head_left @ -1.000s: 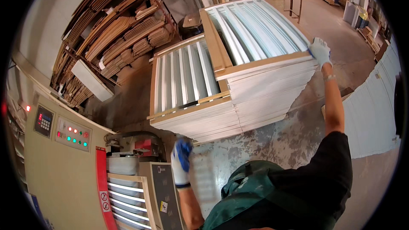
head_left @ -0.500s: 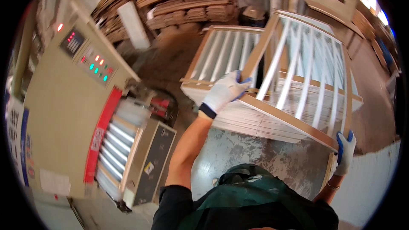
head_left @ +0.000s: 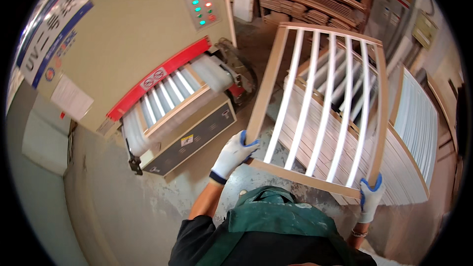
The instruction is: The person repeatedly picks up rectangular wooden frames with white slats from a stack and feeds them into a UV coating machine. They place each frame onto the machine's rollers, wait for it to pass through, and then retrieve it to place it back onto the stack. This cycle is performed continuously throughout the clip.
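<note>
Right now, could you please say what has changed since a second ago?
The left hand, empty before, has joined the right hand in gripping a slatted frame, now lifted off the taller stack and swung left toward the machine. Its lights stay lit.

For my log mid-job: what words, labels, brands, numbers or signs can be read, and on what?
Beige metal machine: large dark lettering on its blue-edged white sign; readable, not copied out.
Red metal bar: two round prohibition pictograms.
Dark conveyor side panel: yellow-and-white label, too small.
White paper sheet: too faint.
Grey control panel: markings too blurred.
Brown-edged, white-slatted frame: none visible.
</note>
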The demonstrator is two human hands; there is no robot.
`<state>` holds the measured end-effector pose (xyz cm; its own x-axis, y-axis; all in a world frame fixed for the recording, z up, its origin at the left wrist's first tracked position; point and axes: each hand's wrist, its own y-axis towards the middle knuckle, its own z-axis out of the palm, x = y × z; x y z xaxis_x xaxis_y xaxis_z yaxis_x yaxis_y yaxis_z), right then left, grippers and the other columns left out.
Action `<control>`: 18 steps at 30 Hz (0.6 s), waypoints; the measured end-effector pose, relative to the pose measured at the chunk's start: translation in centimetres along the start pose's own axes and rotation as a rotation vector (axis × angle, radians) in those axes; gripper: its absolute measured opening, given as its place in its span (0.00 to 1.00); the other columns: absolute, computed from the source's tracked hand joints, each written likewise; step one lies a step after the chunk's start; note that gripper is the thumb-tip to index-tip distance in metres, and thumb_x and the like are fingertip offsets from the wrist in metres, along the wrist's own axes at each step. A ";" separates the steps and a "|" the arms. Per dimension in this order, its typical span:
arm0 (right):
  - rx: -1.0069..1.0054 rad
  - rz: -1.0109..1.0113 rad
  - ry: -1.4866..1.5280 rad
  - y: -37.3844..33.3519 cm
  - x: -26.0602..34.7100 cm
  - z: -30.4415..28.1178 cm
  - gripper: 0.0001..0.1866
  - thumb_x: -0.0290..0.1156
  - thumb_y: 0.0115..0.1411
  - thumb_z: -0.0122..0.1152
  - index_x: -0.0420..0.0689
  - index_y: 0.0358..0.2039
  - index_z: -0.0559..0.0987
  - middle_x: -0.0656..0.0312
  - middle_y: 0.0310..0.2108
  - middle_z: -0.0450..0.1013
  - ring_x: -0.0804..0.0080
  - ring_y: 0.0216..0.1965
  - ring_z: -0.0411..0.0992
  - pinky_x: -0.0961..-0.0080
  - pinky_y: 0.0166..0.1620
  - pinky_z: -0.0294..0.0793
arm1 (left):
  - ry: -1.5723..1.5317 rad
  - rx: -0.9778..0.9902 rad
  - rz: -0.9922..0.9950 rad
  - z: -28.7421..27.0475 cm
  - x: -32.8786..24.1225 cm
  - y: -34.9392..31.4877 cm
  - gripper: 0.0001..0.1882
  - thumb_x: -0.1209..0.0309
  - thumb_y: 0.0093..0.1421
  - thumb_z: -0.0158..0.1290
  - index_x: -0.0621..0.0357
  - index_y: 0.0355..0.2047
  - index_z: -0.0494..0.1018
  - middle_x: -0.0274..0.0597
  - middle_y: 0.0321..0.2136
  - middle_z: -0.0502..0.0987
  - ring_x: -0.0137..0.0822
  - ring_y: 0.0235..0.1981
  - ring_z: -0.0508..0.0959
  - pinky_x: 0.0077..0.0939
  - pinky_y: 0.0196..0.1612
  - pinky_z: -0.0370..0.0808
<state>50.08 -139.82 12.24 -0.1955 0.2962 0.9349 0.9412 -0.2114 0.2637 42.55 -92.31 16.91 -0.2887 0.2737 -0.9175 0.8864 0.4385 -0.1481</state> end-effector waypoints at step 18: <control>1.179 0.065 0.115 -7.5 2.9 31.0 0.23 0.22 0.50 0.74 0.35 0.47 0.78 0.63 0.31 0.77 0.78 0.26 0.75 0.77 0.30 0.78 | 0.171 -0.979 -0.595 -11.5 21.1 -26.4 0.16 0.62 0.55 0.66 0.63 0.33 0.79 0.47 0.23 0.81 0.43 0.25 0.83 0.39 0.33 0.78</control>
<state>50.97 -108.47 5.56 -0.1054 0.2187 0.9701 0.6116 0.7834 -0.1102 8.91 -88.27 5.73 -0.6776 -0.1194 -0.7256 -0.0440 0.9915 -0.1220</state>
